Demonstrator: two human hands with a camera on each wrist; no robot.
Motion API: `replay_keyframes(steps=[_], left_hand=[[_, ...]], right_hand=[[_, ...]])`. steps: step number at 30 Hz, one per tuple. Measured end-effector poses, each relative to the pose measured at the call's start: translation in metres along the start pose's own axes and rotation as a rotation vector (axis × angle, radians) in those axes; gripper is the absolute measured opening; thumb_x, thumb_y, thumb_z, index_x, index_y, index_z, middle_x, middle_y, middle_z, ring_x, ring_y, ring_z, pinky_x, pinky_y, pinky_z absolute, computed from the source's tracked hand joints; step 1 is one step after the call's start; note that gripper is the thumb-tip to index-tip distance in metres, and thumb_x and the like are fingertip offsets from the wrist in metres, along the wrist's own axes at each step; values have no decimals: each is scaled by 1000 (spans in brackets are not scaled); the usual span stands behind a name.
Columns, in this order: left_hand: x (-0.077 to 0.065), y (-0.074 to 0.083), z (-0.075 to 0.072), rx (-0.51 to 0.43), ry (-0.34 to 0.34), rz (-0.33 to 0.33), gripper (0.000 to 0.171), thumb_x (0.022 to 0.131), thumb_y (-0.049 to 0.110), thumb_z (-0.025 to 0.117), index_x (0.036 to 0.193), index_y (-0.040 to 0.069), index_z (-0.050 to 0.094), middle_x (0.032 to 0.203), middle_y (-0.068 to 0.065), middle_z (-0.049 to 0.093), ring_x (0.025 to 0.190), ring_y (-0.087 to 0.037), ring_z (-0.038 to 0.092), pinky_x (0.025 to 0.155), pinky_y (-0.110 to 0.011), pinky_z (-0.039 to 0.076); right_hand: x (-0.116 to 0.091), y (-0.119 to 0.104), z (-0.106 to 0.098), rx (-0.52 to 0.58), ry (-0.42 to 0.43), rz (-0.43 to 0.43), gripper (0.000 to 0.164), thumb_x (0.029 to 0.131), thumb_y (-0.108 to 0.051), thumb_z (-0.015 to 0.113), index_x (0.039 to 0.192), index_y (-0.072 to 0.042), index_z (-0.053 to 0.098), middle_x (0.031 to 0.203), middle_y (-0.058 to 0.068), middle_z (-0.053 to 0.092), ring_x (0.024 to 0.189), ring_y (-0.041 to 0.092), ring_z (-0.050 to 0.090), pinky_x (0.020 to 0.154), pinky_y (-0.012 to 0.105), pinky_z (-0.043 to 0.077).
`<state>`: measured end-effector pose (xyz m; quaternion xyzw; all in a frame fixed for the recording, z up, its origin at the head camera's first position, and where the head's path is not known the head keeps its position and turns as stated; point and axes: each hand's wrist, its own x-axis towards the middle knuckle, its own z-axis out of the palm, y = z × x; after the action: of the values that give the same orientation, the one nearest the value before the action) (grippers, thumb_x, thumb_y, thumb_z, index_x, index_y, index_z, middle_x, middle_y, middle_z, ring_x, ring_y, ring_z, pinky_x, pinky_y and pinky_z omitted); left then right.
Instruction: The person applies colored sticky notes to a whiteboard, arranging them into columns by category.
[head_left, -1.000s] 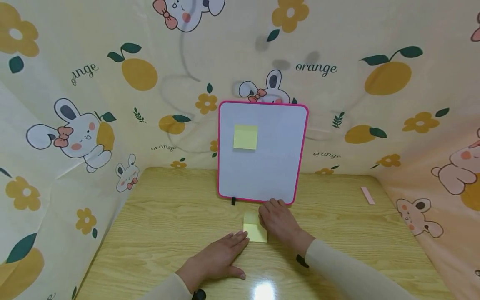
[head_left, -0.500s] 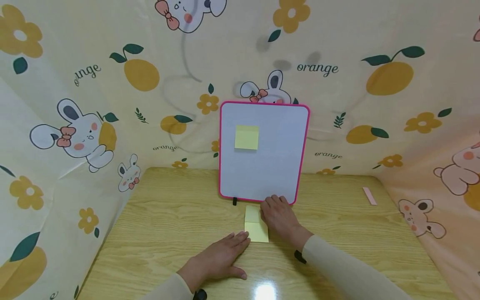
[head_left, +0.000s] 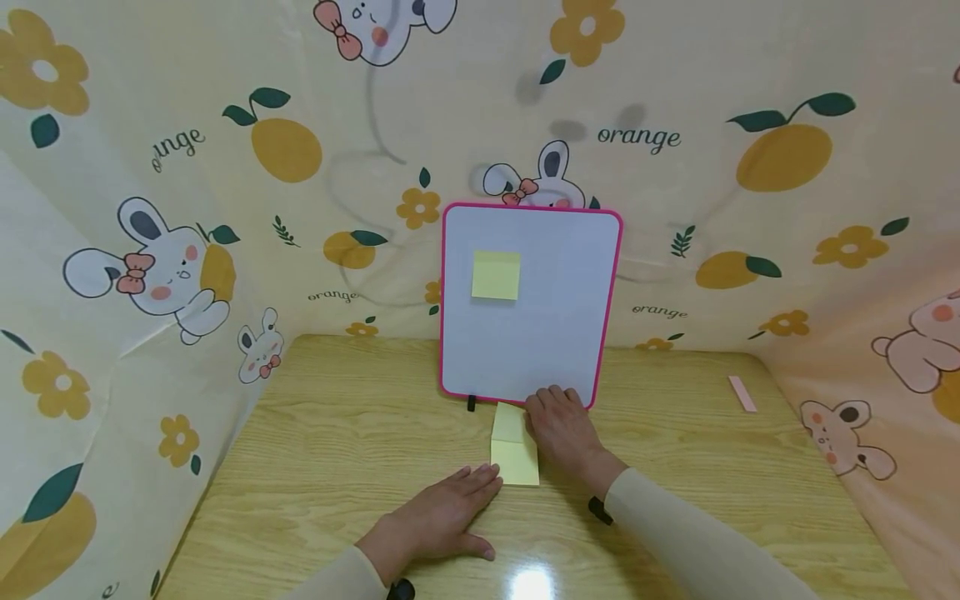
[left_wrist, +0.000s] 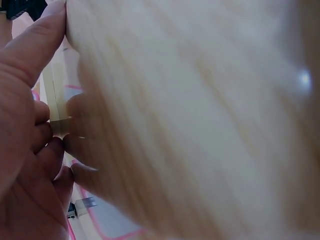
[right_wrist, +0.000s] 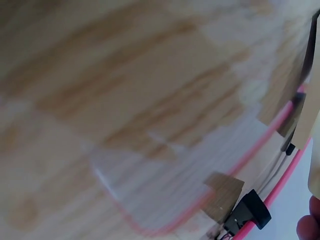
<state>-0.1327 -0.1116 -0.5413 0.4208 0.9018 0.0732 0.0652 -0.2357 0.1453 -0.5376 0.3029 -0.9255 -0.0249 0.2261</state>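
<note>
In the head view my left hand [head_left: 442,517] lies flat on the wooden table, fingers straight, its fingertips at the left edge of a pale yellow sticky note pad [head_left: 517,468]. My right hand [head_left: 562,429], fingers curled, pinches the right side of the pad's top sticky note [head_left: 511,422], which is bent up along a crease and leans toward the whiteboard [head_left: 555,325]. The fingers hide its right edge. The right wrist view catches part of a yellow sheet [right_wrist: 315,172] beside a fingertip. Straight left fingers [left_wrist: 47,155] show in the left wrist view.
The pink-rimmed whiteboard leans against the patterned cloth backdrop and carries one yellow sticky note [head_left: 495,277]. A black clip [head_left: 471,403] sits at its lower edge, also visible as a clip [right_wrist: 247,212] from the right wrist. A pink strip [head_left: 742,394] lies at the table's far right.
My right hand has moved slightly up and away, toward the whiteboard. The top sticky note has risen with it and stands steeper. My left hand has stayed in place.
</note>
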Motion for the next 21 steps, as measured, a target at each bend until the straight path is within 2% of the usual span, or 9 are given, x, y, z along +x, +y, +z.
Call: replay_keyframes(steps=[9,21], left_hand=[[-1,-1,0,-41,-9,0,95,96,70,57,163,6,38,173,-10,32,160,-23,32,131,-38,31],[-1,-2,0,-62,-18,-11,95,95,69,60,164,6,37,173,-10,32,159,-23,32,131,-38,29]], right_hand=[[1,3,-2,24,4,40,19,99,-19,72,94,-6,59,84,8,58,83,28,56,74,41,47],[-1,14,-3,71,128,58,17,94,-12,74,87,-7,59,79,7,56,77,28,55,64,36,40]])
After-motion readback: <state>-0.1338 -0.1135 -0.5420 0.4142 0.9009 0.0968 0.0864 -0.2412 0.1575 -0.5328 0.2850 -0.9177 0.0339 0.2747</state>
